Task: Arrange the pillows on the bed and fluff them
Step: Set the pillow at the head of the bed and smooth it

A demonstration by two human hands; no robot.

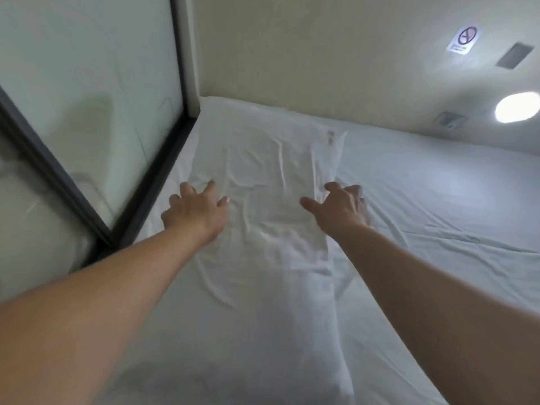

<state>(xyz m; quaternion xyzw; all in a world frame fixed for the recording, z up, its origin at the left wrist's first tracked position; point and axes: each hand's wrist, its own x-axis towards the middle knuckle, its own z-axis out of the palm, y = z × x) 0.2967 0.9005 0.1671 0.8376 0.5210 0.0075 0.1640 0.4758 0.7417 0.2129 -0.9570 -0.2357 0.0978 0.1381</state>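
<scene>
A white pillow (271, 176) in a creased case lies flat on the bed (432, 200), along its left edge, with a small label near its far right corner. A second white pillow (280, 331) lies nearer to me, its far end overlapping the first. My left hand (195, 211) rests on the far pillow's left side, fingers spread. On the pillow's right edge my right hand (342, 206) presses down with fingers apart. Neither hand grips the fabric.
A dark-framed glass partition (122, 118) runs along the bed's left side. A cream wall (306, 59) closes the far end. On the right wall are a round lit lamp (517, 106), a no-smoking sign (463, 39) and a switch plate (448, 119).
</scene>
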